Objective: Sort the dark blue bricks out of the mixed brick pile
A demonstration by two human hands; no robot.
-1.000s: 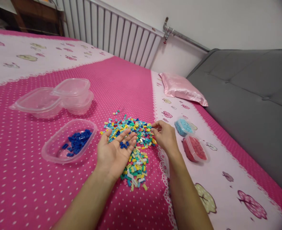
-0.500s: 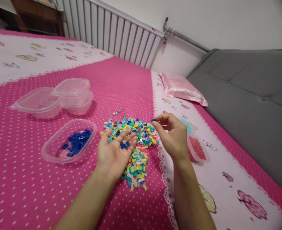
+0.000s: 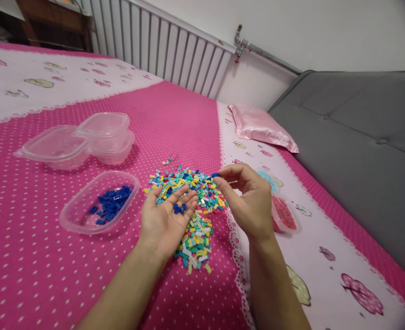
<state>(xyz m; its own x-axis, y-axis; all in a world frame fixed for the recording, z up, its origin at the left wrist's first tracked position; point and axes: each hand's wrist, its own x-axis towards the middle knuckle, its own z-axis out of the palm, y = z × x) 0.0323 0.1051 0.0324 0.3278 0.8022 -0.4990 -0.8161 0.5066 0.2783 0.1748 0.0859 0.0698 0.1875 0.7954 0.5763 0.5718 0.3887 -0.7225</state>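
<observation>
My left hand (image 3: 164, 220) is palm up with its fingers stretched out, and it holds several small blue bricks (image 3: 179, 209) lying loose on the fingers. Between thumb and index fingertips, my right hand (image 3: 247, 197) pinches a blue brick (image 3: 215, 175). Beneath and beyond both hands spreads a pile of small mixed-colour toy bricks (image 3: 199, 233), in yellow, green, light blue, white and other colours. To the left of my left hand, a clear plastic tub (image 3: 75, 220) contains many blue bricks (image 3: 111, 204).
Clear lidded tubs (image 3: 102, 126) are grouped at the back left. Right of my right hand stand a tub of red pieces (image 3: 285, 214) and one of light blue pieces (image 3: 269, 179), partly hidden. A pink pillow (image 3: 260, 128) lies near the grey headboard (image 3: 353, 128). Everything rests on a pink dotted bedspread (image 3: 24, 256).
My right hand has shifted slightly left, bringing the pinched blue brick over the pile's right side. The left hand has barely moved, with the blue bricks still on its fingers.
</observation>
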